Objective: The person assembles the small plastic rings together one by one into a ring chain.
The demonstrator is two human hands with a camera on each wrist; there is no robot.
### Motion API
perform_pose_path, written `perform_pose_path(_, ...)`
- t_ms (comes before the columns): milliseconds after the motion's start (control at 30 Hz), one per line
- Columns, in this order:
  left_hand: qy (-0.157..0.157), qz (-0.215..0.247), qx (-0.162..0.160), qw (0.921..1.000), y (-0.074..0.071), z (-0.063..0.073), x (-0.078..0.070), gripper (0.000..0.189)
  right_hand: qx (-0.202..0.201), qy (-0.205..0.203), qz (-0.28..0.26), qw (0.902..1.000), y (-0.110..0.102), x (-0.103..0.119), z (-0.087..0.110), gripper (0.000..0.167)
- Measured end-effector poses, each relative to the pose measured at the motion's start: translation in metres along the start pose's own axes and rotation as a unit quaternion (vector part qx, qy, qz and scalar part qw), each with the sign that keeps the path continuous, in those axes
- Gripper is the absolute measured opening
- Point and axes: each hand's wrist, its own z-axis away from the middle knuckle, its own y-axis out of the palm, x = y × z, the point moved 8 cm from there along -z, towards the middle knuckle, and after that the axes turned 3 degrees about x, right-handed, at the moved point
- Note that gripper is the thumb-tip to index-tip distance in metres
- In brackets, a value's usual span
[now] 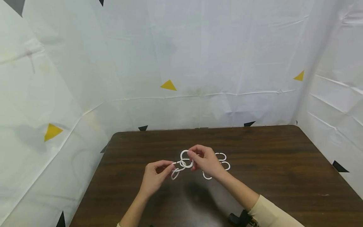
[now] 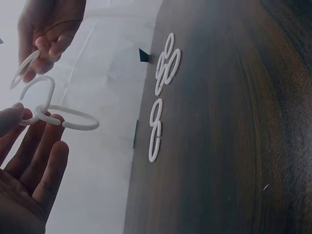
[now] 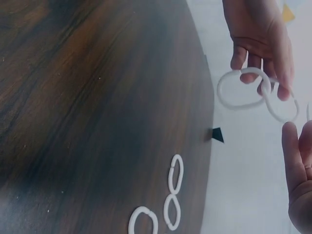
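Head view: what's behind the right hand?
White links on the tabletop, partly showing around the right hand; whatever the hand covers can't be seen from there.

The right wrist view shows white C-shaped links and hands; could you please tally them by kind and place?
White C-shaped links on the table: 3, one cut off by the frame
White C-shaped links in the left hand: 2, interlocked
White C-shaped link by the right hand: 1, only a sliver showing
Hands: 2
Total: 8
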Motion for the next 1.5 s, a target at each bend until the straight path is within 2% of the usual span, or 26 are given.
perform_pose_path(67,0.004,0.0,0.004,1.0,0.002,0.0,-0.002,0.01,-0.002,0.004,0.016,0.9999,0.002,-0.001,-0.001,0.018)
perform_pose_path(167,0.01,-0.008,0.009,0.9999,0.005,0.002,-0.015,0.01,-0.008,0.012,0.041,0.9991,0.005,-0.002,-0.002,0.017)
perform_pose_path(267,0.02,-0.016,0.007,0.9997,0.004,0.003,-0.018,0.01,-0.015,0.015,0.056,0.9982,0.008,-0.002,-0.002,0.015)
perform_pose_path(767,0.06,-0.032,0.004,0.9977,0.005,0.006,-0.026,0.008,-0.054,0.008,0.137,0.9891,0.007,-0.004,-0.005,0.008)
perform_pose_path(1033,0.065,-0.036,0.004,0.9972,0.005,0.006,-0.028,0.008,-0.06,0.013,0.163,0.9847,0.006,-0.004,-0.004,0.005)
perform_pose_path(1167,0.07,-0.035,0.003,0.997,0.005,0.006,-0.025,0.008,-0.065,0.013,0.178,0.9819,0.006,-0.004,-0.005,0.006)
perform_pose_path(1333,0.074,-0.027,-0.004,0.9969,0.003,0.003,-0.006,0.01,-0.072,0.017,0.189,0.9792,0.005,-0.007,-0.004,0.007)
perform_pose_path(1500,0.061,-0.029,-0.008,0.9977,0.0,0.002,0.009,0.008,-0.082,0.019,0.175,0.9809,0.002,-0.009,-0.004,0.007)
